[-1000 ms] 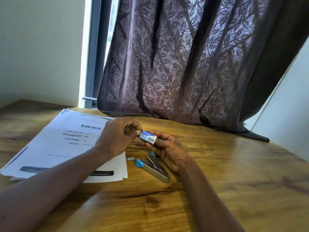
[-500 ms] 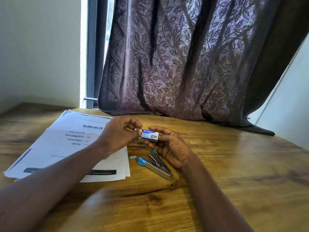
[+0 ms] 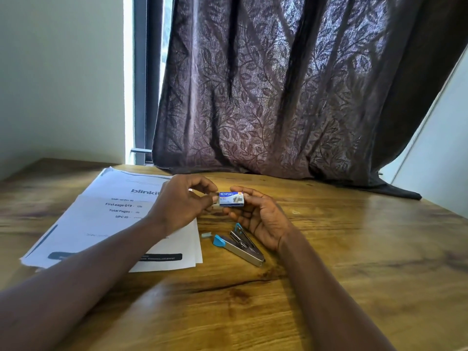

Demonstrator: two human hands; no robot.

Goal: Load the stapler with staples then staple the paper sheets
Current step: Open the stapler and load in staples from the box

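A small blue staple box [image 3: 231, 199] is held above the wooden table [image 3: 354, 262] between my two hands. My right hand [image 3: 260, 219] grips its right end with fingers curled round it. My left hand [image 3: 182, 201] pinches the box's left end, where a pale inner tray shows slightly. Below lies a silver stapler [image 3: 240, 245] with blue ends, hinged open on the table. A short strip of staples [image 3: 206, 235] lies just left of it. The stack of printed paper sheets [image 3: 101, 219] rests on the table under my left forearm.
A dark patterned curtain [image 3: 278, 97] hangs behind the table, its hem resting on the far edge. A window frame [image 3: 141, 84] and a pale wall stand at the left. Bare wood stretches to the right and front.
The view has tilted up a little. The staple box has turned more level, its printed face toward me, and both hands have stayed at its ends.
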